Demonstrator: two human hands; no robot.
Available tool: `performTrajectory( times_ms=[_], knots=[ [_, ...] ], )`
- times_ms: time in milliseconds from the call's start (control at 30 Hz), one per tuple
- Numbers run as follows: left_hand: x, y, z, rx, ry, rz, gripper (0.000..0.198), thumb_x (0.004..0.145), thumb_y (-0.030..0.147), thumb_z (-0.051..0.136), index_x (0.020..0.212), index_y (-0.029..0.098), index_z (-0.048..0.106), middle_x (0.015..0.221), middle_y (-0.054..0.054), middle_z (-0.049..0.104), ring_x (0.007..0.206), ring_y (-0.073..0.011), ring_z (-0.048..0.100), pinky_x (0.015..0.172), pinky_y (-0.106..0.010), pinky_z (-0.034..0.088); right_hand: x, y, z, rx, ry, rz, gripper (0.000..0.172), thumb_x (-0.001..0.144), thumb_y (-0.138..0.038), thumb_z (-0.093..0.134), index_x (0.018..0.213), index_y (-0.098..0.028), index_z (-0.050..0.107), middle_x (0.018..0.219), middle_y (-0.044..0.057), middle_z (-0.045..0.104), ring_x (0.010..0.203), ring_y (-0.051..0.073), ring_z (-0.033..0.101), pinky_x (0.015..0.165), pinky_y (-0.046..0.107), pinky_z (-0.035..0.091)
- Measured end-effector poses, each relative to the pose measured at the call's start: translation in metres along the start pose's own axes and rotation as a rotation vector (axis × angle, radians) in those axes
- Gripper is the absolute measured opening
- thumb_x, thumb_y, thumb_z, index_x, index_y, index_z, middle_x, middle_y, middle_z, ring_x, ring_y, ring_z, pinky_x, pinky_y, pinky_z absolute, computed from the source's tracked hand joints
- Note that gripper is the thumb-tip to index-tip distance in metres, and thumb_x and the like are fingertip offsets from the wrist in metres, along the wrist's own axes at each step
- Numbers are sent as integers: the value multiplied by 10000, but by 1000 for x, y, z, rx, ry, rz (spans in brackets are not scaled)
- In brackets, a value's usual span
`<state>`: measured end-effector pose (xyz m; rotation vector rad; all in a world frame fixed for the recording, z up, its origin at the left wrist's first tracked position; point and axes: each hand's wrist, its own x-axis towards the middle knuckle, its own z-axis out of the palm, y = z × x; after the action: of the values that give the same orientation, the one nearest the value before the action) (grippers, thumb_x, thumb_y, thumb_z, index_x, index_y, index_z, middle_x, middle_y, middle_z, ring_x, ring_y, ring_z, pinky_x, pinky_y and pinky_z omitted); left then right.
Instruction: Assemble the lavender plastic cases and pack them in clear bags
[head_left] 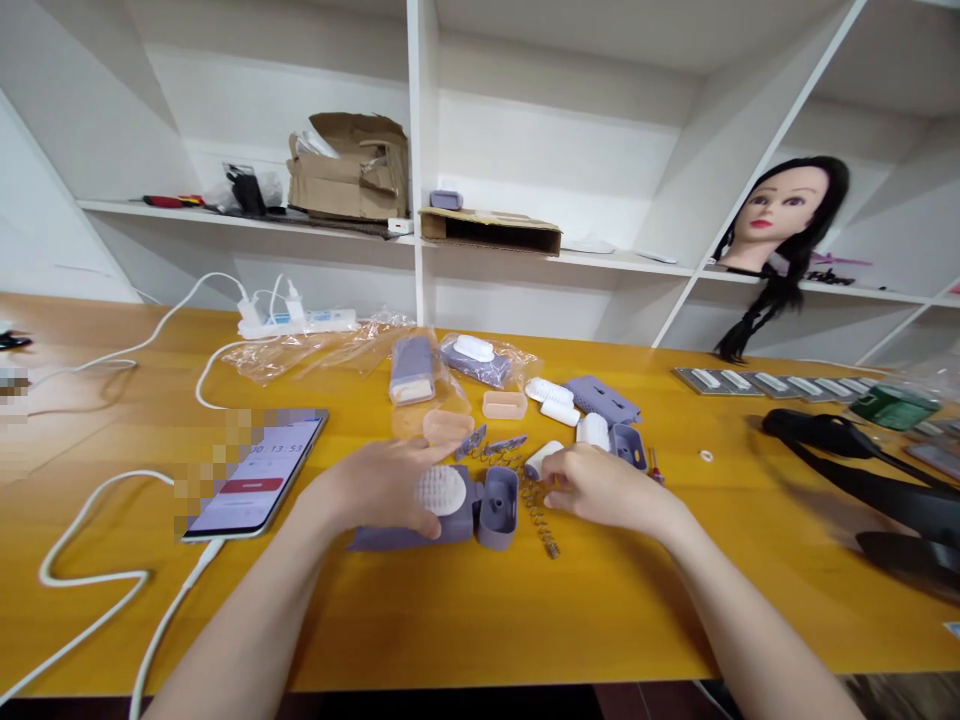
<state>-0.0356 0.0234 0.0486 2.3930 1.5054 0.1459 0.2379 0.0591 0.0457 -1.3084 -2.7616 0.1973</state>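
My left hand (pixel 382 485) lies with fingers stretched out over a purple plastic housing (pixel 450 530) and its round white bristle pad (pixel 442 490). Just right of that housing stands an open purple cup-shaped part (pixel 498 510). My right hand (pixel 592 487) has curled fingers pinched together beside a white cylinder (pixel 544 459) and several loose metal springs (pixel 536 505); what the fingertips hold, if anything, is hidden. Small purple pieces (pixel 506 446) lie between the hands. Behind my right hand are another white cylinder (pixel 593 431) and a purple cup (pixel 628 446).
A phone (pixel 259 475) on a white cable lies left. Behind sit clear plastic bags (pixel 322 345), pinkish trays (pixel 504 405), a perforated purple shell (pixel 602 400) and a power strip (pixel 322 320). A screwdriver (pixel 655 465), white ring (pixel 706 456) and black object (pixel 847 450) are right.
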Motion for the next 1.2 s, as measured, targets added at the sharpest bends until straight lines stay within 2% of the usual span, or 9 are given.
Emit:
performTrajectory(
  times_ms=[167,400,500,600,700,800,867,1000,1200],
  knots=[
    [3,13,5,-42,-55,59,861,608,443,703,1389,286,377,1371,-81,504,1218,-337,484,971,-447,405,3,-1,13,-33,16,65,118,693,-265,683,720,-207,584,647,24,571,591,175,549,482,262,268],
    [12,23,16,-84,-48,212,794,600,442,710,1337,303,448,1284,-62,575,1185,-335,512,930,-434,445,7,-1,16,8,-2,25,106,685,-128,616,743,-204,569,653,3,566,573,141,519,490,241,278],
    [12,22,16,-133,-34,263,713,616,426,706,1290,341,491,1299,-26,570,1189,-318,513,932,-417,447,5,0,10,37,5,-5,83,706,-154,629,739,-206,573,629,-11,575,568,136,525,501,236,304],
    [11,20,12,-135,22,156,665,680,440,649,1312,323,475,1376,-26,502,1236,-301,474,981,-419,411,6,2,6,64,29,-22,39,771,-233,619,757,-209,592,614,-19,602,543,127,534,505,231,335],
    [12,16,10,-91,90,22,622,749,468,561,1329,265,463,1414,-44,456,1290,-276,416,1042,-423,342,14,6,10,53,138,-4,108,840,-174,517,826,-201,620,709,19,639,624,150,567,595,254,388],
    [13,15,10,-74,81,17,567,771,506,523,1276,246,520,1399,-60,473,1276,-277,435,1033,-430,347,29,13,21,26,269,21,223,839,-105,474,970,-181,637,920,98,641,842,214,580,748,321,409],
    [13,16,11,-73,55,33,596,741,534,554,1274,269,521,1391,-61,482,1259,-297,452,1009,-446,374,40,17,28,34,302,6,289,822,-83,489,1038,-199,642,1030,106,635,926,229,568,812,345,406],
    [11,17,13,-56,22,76,711,637,478,675,1297,287,490,1376,-60,501,1258,-322,446,991,-446,399,54,24,40,97,316,-36,250,794,-65,522,901,-209,696,921,50,698,856,198,608,807,314,434],
    [9,13,9,-22,-7,118,626,604,318,683,1213,276,547,1301,-59,564,1168,-306,527,963,-439,418,55,28,42,171,424,-28,215,773,-51,526,772,-183,695,794,58,714,775,200,637,757,316,459]
  ],
)
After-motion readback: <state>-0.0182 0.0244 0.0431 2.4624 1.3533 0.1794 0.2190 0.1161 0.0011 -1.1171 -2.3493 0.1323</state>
